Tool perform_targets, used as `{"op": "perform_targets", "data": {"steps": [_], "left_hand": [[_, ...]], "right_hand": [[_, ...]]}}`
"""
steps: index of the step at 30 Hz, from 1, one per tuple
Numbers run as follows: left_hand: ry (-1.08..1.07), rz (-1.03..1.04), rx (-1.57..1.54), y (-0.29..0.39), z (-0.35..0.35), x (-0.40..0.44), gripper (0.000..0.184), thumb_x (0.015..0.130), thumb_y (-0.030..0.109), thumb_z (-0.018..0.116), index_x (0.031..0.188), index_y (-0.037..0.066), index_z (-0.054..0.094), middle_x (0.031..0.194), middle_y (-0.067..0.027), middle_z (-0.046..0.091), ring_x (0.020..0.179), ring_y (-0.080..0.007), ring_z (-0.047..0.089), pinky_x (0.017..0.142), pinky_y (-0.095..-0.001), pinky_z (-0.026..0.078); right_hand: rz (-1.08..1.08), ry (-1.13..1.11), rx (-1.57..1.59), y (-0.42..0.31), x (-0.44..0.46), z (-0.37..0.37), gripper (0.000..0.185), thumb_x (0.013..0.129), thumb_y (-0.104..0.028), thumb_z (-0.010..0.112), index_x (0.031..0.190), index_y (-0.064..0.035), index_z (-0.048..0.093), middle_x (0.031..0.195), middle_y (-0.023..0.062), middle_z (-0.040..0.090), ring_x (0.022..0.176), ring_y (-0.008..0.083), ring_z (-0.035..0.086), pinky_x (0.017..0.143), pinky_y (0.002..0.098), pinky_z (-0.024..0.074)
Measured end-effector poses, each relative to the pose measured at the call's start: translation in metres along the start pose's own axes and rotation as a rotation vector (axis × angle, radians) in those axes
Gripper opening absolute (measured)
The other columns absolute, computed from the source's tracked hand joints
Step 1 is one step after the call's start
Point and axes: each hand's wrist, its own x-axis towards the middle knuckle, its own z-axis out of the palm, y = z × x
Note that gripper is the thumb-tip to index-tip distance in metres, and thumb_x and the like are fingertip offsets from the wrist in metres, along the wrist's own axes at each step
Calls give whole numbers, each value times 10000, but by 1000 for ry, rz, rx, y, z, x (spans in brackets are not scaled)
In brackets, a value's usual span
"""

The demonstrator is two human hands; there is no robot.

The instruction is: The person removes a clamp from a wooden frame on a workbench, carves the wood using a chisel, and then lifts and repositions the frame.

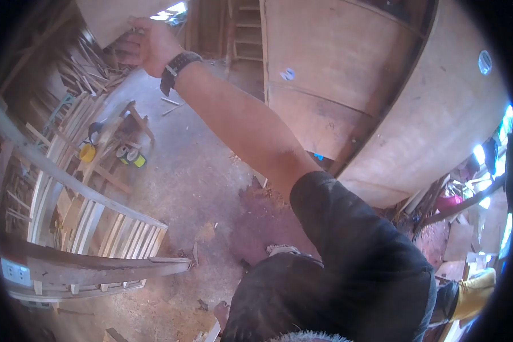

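My right arm in a dark sleeve, with a dark watch [176, 69] on the wrist, stretches to the upper left. At its end my right hand [151, 48] grips the lower corner of a pale board [105, 20], which looks like plywood. Its fingers are partly hidden and blurred. Low in the view, a small part of my left hand [222, 312] shows beside my dark clothing; its fingers cannot be made out. A pale strip [213, 332] lies close to that hand.
A large curved plywood structure [427, 125] stands at the right. Curved slatted wooden frames [97, 211] fill the left, near cans [132, 155] and a yellow container [87, 153]. Wood scraps [85, 65] are piled at the upper left. Dust covers the concrete floor [176, 188].
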Motion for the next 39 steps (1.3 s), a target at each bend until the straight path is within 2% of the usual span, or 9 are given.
{"op": "perform_targets", "data": {"steps": [8,9,12,20,23,28,32,38,39], "left_hand": [[-87,11,-15,-5,-15,20,267,981,239,596,1054,9,710,942,-101,723,830,-213,694,710,-370,547],[-104,11,-12,-10,-14,26,267,980,240,597,1054,9,710,943,-100,723,829,-212,695,709,-371,548],[-121,-11,-11,-13,-22,29,270,976,244,598,1054,11,711,945,-99,725,828,-212,698,706,-372,551],[-165,-31,12,-7,-31,41,276,967,253,602,1053,17,715,950,-95,729,824,-210,706,698,-376,557],[-172,-20,6,-7,-36,48,278,963,257,603,1053,19,716,952,-94,731,822,-209,709,695,-378,560],[-172,85,19,-11,-37,60,283,957,263,605,1053,22,718,955,-92,733,820,-208,714,690,-381,564],[-91,-148,-455,-28,-22,67,294,952,265,603,1068,23,725,966,-94,737,819,-210,721,703,-383,572],[204,714,734,-36,-11,65,332,935,276,681,1126,8,720,1022,-185,749,933,-310,726,815,-406,569],[204,352,316,-9,-13,43,336,934,281,672,1136,17,722,1030,-196,749,967,-325,721,847,-412,562]], "right_hand": [[-233,-128,-251,-45,-61,-20,355,1034,-294,502,1297,-63,561,1326,149,623,1163,274,616,915,462,520],[-149,-154,-193,-61,-74,-28,289,947,-347,690,1127,-127,638,1079,65,685,1088,260,629,976,457,477],[-318,-160,-44,-96,-118,-41,219,932,-271,672,1100,-133,645,1055,73,687,1041,225,624,900,407,502],[-559,82,-204,-153,-211,-127,682,918,-353,687,1522,-136,457,1377,97,578,1105,277,624,975,447,517],[-320,411,-315,-136,-249,-152,521,1060,-397,391,1436,-63,529,1376,122,613,1191,239,580,1020,400,461],[119,908,-244,-40,-371,-215,393,1024,-194,502,1365,-13,573,1291,109,646,1075,229,626,920,373,513],[602,1232,-525,93,-572,-335,274,1003,-304,532,1126,-83,639,1000,84,629,847,229,573,758,394,499],[1344,1233,-650,143,-768,-346,242,991,-349,545,1046,-138,649,861,67,624,748,233,570,698,435,492],[1433,1184,-650,138,-769,-341,236,991,-347,544,1056,-143,644,863,66,624,751,234,576,704,442,492]]}}
